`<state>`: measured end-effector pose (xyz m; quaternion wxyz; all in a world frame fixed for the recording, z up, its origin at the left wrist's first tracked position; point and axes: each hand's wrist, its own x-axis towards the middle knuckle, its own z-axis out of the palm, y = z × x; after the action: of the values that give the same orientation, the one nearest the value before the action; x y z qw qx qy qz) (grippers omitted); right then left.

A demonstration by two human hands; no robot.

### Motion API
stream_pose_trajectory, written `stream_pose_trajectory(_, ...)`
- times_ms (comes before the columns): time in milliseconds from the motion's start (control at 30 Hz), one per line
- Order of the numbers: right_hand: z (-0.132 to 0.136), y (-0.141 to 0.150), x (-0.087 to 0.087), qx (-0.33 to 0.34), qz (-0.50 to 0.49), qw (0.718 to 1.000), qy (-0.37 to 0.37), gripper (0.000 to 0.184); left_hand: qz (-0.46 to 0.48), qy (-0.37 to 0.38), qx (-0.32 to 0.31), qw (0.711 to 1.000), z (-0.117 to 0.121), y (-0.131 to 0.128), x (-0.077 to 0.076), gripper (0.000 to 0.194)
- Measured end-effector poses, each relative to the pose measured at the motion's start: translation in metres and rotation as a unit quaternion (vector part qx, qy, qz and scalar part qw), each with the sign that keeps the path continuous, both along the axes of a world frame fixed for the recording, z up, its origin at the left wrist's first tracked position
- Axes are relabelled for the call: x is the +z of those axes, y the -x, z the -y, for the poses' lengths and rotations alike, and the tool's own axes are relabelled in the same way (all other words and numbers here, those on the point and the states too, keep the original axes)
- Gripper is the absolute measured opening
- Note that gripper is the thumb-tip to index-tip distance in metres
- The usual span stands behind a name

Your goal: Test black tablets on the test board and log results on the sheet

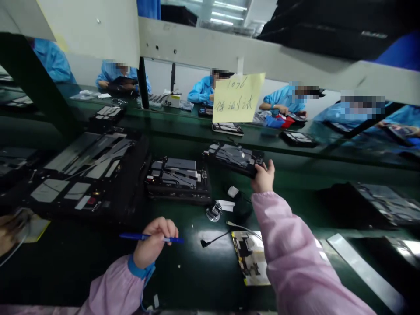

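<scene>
My left hand [151,246], with a blue wristband, is closed round a blue pen [131,236] just above the green bench. My right hand [264,178] reaches far forward and grips the right end of a black opened tablet [229,154]. Grey panels and cables show on the tablet's upper side, and it is slightly tilted. Some of my right fingers are hidden behind its edge. To its left is a stack of similar opened tablets [177,173]. Below my right hand lie a small round metal stand [214,211] and a short black cable [215,239].
A large stack of tablets [88,166] stands at the left, another [383,203] at the right. Under my right sleeve lies a yellow-edged panel [251,258]. A yellow note [239,97] hangs from the shelf beam. Several co-workers in blue sit opposite; another person's hand [8,234] is at left.
</scene>
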<state>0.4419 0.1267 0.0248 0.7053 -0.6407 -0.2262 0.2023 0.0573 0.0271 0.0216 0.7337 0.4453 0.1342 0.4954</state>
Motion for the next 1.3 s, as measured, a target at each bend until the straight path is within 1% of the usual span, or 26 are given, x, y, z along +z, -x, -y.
stream_pose_trajectory(67, -0.037, 0.0, -0.006, 0.026, 0.015, 0.999, 0.036, 0.073, -0.017, 0.008, -0.023, 1.0, 0.003, -0.001, -0.005, 0.024)
stream_pose_trajectory(133, -0.063, 0.006, -0.013, 0.065, 0.039, 0.994, 0.073, 0.06, -0.036, 0.018, -0.033, 0.999, 0.003, 0.0, -0.007, 0.025)
stream_pose_trajectory(200, -0.08, 0.017, -0.019, 0.105, 0.073, 0.986, 0.109, 0.05, -0.051, 0.026, -0.035, 0.998, 0.002, 0.002, -0.007, 0.025)
stream_pose_trajectory(267, -0.091, 0.031, -0.026, 0.137, 0.111, 0.974, 0.141, 0.045, -0.058, 0.031, -0.034, 0.997, 0.001, 0.003, -0.006, 0.025)
stream_pose_trajectory(400, -0.095, 0.07, -0.035, 0.216, 0.159, 0.945, 0.188, 0.028, -0.067, 0.036, -0.035, 0.996, 0.001, 0.002, -0.005, 0.026)
stream_pose_trajectory(500, -0.091, 0.096, -0.036, 0.273, 0.155, 0.924, 0.217, 0.025, -0.076, 0.031, -0.036, 0.996, 0.002, 0.0, -0.005, 0.027)
stream_pose_trajectory(600, -0.082, 0.107, -0.026, 0.294, 0.127, 0.919, 0.228, 0.027, -0.081, 0.03, -0.029, 0.996, 0.003, -0.001, -0.005, 0.026)
stream_pose_trajectory(700, -0.07, 0.111, -0.008, 0.298, 0.075, 0.93, 0.203, 0.028, -0.087, 0.032, -0.023, 0.995, 0.003, -0.001, -0.006, 0.023)
stream_pose_trajectory(833, -0.044, 0.125, 0.016, 0.308, -0.013, 0.941, 0.14, 0.043, -0.106, 0.018, -0.024, 0.994, 0.0, -0.004, -0.008, 0.018)
stream_pose_trajectory(900, -0.026, 0.133, 0.026, 0.309, -0.049, 0.944, 0.103, 0.049, -0.117, -0.007, 0.001, 0.993, 0.0, -0.004, -0.008, 0.018)
stream_pose_trajectory(933, -0.015, 0.136, 0.031, 0.307, -0.063, 0.946, 0.085, 0.051, -0.118, -0.03, 0.034, 0.992, 0.002, -0.003, -0.008, 0.018)
stream_pose_trajectory(1000, 0.012, 0.136, 0.04, 0.296, -0.083, 0.95, 0.055, 0.06, -0.109, -0.094, 0.13, 0.981, 0.008, 0.002, -0.006, 0.016)
stream_pose_trajectory(1067, 0.047, 0.13, 0.046, 0.294, -0.102, 0.95, 0.033, 0.072, -0.098, -0.159, 0.236, 0.954, 0.019, 0.014, -0.004, 0.011)
stream_pose_trajectory(1100, 0.068, 0.125, 0.048, 0.298, -0.113, 0.948, 0.026, 0.076, -0.099, -0.185, 0.281, 0.937, 0.025, 0.021, -0.003, 0.013)
stream_pose_trajectory(1133, 0.09, 0.121, 0.048, 0.307, -0.128, 0.943, 0.017, 0.078, -0.109, -0.203, 0.321, 0.919, 0.032, 0.03, -0.002, 0.017)
stream_pose_trajectory(1200, 0.135, 0.115, 0.043, 0.323, -0.154, 0.934, 0.021, 0.073, -0.169, -0.212, 0.377, 0.886, 0.046, 0.047, 0.0, 0.026)
stream_pose_trajectory(1233, 0.157, 0.114, 0.038, 0.329, -0.167, 0.929, 0.032, 0.07, -0.218, -0.199, 0.391, 0.872, 0.052, 0.055, 0.0, 0.029)
stream_pose_trajectory(1267, 0.178, 0.115, 0.03, 0.332, -0.179, 0.925, 0.048, 0.068, -0.279, -0.173, 0.388, 0.861, 0.058, 0.062, 0.0, 0.029)
stream_pose_trajectory(1300, 0.197, 0.116, 0.021, 0.335, -0.191, 0.92, 0.065, 0.067, -0.341, -0.138, 0.371, 0.853, 0.064, 0.068, 0.0, 0.028)
